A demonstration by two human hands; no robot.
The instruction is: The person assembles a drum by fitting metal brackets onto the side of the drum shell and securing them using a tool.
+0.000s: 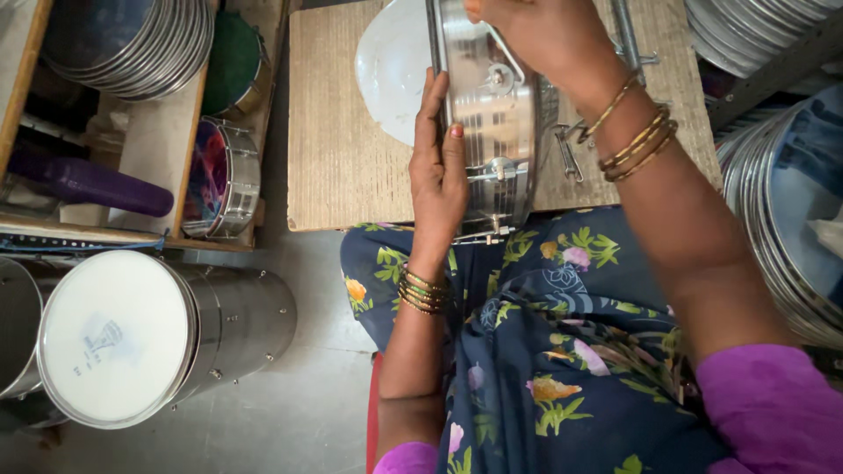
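Observation:
A shiny steel drum shell (492, 114) with tension lugs stands on edge on a wooden board (342, 167) in front of me. My left hand (439, 171) lies flat against its left rim and grips it. At the shell's top edge, my right hand (536, 31) closes over it, with bangles at the wrist. A white round drum skin (391, 70) lies on the board just left of the shell. A small metal hook (569, 151) rests on the board at the shell's right.
A tall steel drum with a white head (114, 338) lies on the grey floor at lower left. Stacked steel hoops (132, 44) and a small colourful drum (219, 180) fill a wooden rack at left. More steel rims (781, 202) are piled at right.

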